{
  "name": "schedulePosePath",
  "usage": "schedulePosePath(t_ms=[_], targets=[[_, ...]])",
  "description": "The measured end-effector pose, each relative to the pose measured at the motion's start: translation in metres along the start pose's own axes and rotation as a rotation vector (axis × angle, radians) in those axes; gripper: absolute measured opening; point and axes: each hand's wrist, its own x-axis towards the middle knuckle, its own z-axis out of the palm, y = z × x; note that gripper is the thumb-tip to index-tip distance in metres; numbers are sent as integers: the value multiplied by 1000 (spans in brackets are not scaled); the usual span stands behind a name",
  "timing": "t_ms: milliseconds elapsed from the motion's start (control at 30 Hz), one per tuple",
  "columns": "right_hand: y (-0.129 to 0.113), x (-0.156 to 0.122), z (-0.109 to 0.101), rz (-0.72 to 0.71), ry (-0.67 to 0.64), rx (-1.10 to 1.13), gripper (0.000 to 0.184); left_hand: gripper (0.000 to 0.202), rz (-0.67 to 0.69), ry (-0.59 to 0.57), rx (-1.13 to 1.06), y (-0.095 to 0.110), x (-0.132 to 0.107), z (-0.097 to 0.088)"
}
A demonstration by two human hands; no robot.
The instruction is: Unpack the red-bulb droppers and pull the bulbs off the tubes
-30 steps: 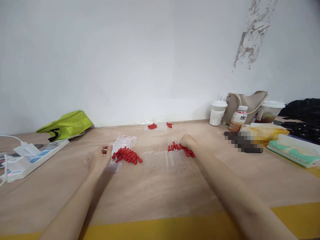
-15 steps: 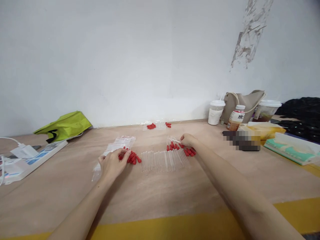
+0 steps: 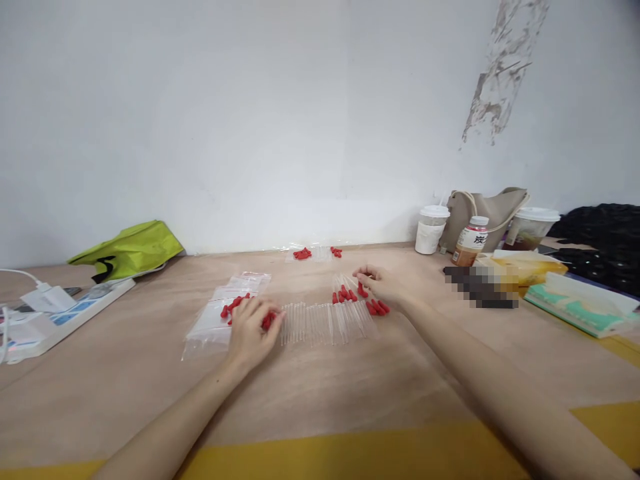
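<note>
My left hand point(image 3: 253, 330) rests over a pile of red rubber bulbs point(image 3: 233, 308), its thumb and fingers apart and its thumb tip beside the left end of a row of clear glass tubes point(image 3: 305, 325). Some bulbs show between thumb and fingers. My right hand point(image 3: 377, 281) pinches a dropper point(image 3: 363, 291) with a red bulb, at the right side of a small group of red-bulbed droppers point(image 3: 344, 293). Its fingertips partly hide the dropper's thin tube. Below that hand, a few more red bulbs point(image 3: 378, 307) lie at the right end of the tube row.
Clear plastic bags point(image 3: 205, 327) lie under and left of the bulb pile. Near the wall is another bag with red bulbs point(image 3: 302, 254). A power strip point(image 3: 75, 327) and green bag point(image 3: 130, 250) stand left; a cup point(image 3: 431, 230), bottle point(image 3: 470, 241) and tissue pack point(image 3: 580, 303) stand right.
My left hand has moved right across the red bulbs, uncovering those on its left. My right hand has shifted slightly, and a red bulb now shows below its fingertips.
</note>
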Motion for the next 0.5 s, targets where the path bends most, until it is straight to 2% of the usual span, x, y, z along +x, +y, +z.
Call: schedulePosePath(t_ms=[100, 233, 300, 400, 500], targets=[[-2, -31, 11, -180, -17, 421, 19, 16, 126, -133, -67, 26, -2, 8], [0, -64, 34, -179, -108, 668, 23, 35, 201, -169, -162, 55, -1, 20], [2, -74, 42, -165, -127, 683, 23, 30, 231, -160, -193, 61, -2, 25], [6, -81, 43, -177, -156, 585, 23, 16, 276, -137, -198, 59, -6, 30], [13, -81, 35, -299, -140, 360, 25, 14, 316, -115, -181, 50, -10, 30]])
